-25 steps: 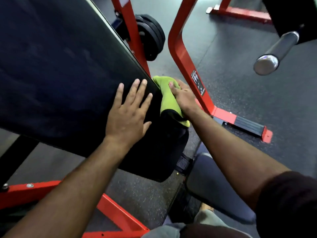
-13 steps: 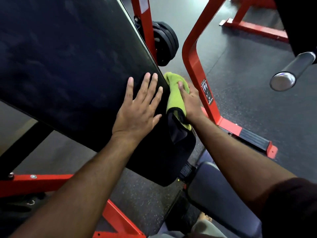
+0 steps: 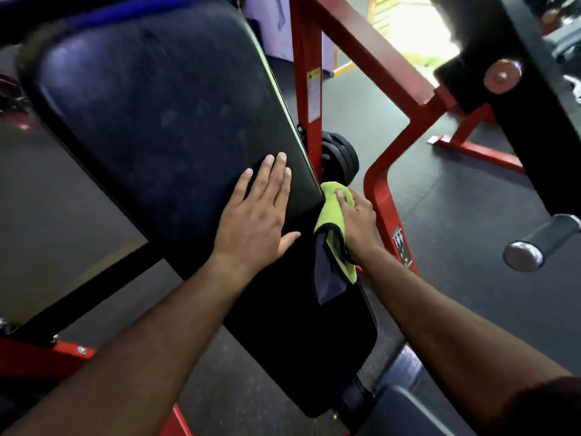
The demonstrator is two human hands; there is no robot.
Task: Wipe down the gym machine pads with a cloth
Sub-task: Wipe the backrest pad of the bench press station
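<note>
The left hand (image 3: 257,215) lies flat on the face of the black back pad (image 3: 163,121), fingers straight and together, thumb out to the side, holding nothing and seemingly bracing the pad. The right hand (image 3: 356,220) presses a lime-green microfibre cloth (image 3: 330,209) against the pad's right side edge, fingers laid over the bunched fabric; whether the thumb hooks round it is hidden behind the cloth. The cloth sits between palm and pad edge, its lower corner with a dark hem hanging just below the wrist. It looks light, soft and limp, so it should fold and creep under a sliding palm; a broad, flat press with the fabric gathered beneath the fingers, as here, probably suits it better than a pinch at one corner. The pad itself looks firm-cushioned vinyl, smooth and a little slick, fixed to the red steel frame (image 3: 379,196), so it will likely not shift under pressure. Black weight plates (image 3: 341,158) hang just beyond the cloth, and a chrome-capped handle (image 3: 540,243) juts in well apart on the right. Faint smudges on the pad's upper face suggest much surface remains to be wiped
</note>
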